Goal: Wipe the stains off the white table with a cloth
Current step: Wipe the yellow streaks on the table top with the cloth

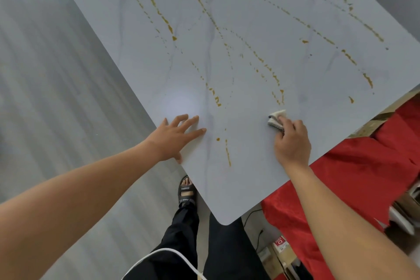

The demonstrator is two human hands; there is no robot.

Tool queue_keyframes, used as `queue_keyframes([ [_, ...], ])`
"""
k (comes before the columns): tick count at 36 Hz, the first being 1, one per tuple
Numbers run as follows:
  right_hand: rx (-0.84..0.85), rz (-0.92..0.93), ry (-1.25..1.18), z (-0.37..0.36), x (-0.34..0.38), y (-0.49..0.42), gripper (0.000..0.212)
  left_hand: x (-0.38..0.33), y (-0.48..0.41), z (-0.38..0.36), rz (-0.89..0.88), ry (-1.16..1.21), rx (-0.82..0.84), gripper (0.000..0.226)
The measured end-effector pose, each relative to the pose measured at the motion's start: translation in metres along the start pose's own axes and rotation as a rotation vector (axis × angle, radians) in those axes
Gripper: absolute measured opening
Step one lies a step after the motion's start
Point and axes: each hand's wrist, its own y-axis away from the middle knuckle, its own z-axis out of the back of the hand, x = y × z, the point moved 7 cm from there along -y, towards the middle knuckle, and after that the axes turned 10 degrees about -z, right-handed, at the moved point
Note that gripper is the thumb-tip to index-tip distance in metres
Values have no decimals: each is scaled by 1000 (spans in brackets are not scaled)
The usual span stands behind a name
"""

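Note:
The white marbled table (pixel 141 36) fills the upper middle of the view, one rounded corner pointing at me. Long yellow-brown stain trails (pixel 268 68) and thin dotted grey streaks run across much of it. A short yellow streak (pixel 228 154) lies between my hands. My left hand (pixel 175 136) rests flat on the table near its left edge, fingers spread. My right hand (pixel 292 141) grips a small bunched grey-white cloth (pixel 275 119) and presses it on the table near the right edge, just below the nearest stains.
Grey floor lies to the left of the table. Red fabric (pixel 363 166) covers something low on the right, with boxes (pixel 281 245) and a cable below it. My sandalled foot (pixel 187 191) and dark trousers stand by the table corner.

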Motion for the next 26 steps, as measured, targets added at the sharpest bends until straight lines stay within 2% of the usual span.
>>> queue_keyframes([
  [2, -21, -70, 7, -2, 4, 4, 42, 0, 0, -1, -2, 5, -4, 121],
  [6, 47, 244, 51, -17, 36, 31, 42, 0, 0, -1, -5, 5, -8, 122],
  [8, 86, 321, 53, -19, 42, 36, 40, 1, -1, -2, -7, 11, -7, 122],
  [10, 72, 211, 15, -16, 37, 33, 39, 1, 0, -2, -7, 16, -5, 122],
  [13, 10, -121, -44, -16, 26, 31, 38, 1, -1, -3, -5, 18, -10, 123],
  [14, 2, -124, -31, -18, 31, 36, 37, 1, -1, -3, -5, 17, -13, 123],
  [18, 85, 251, 36, -31, 63, 62, 37, 2, -1, -4, -7, 17, -13, 123],
  [20, 116, 325, 38, -32, 65, 65, 41, 2, -1, -5, -8, 19, -17, 123],
  [22, 93, 188, -2, -29, 57, 58, 42, 2, -1, -5, -9, 23, -20, 123],
  [24, 48, -63, -40, -26, 46, 50, 37, 2, -2, -5, -11, 21, -25, 123],
  [26, 23, -145, -38, -27, 49, 53, 37, 2, -2, -6, -11, 21, -27, 123],
])
